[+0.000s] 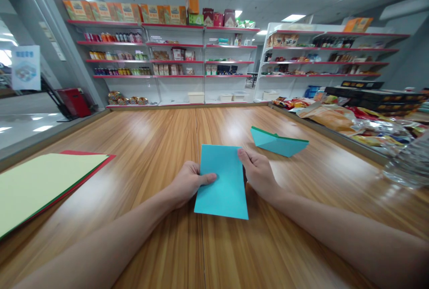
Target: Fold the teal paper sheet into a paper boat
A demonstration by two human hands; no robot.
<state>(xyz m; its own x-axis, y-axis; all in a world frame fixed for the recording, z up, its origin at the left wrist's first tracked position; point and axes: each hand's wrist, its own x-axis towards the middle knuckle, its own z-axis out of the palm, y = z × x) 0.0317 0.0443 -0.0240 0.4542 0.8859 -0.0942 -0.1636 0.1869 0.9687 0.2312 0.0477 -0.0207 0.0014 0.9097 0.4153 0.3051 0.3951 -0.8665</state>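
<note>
A light blue sheet of paper [221, 190], taller than wide, is held up above the wooden table in both hands. My left hand [189, 184] grips its left edge, the thumb lying across the front and the fingers behind. At the upper right corner, my right hand [258, 170] pinches the paper with its thumb; most of its fingers are hidden behind. Beyond the right hand lies a folded paper piece [279, 142], light blue with a green upper edge.
Yellow, green and red paper sheets [50, 177] are stacked on the table [157, 132] at left. At right are a clear plastic container [410, 163], packaged snacks [335, 119] and black boxes [375, 96]. Stocked shelves [174, 58] stand behind the table.
</note>
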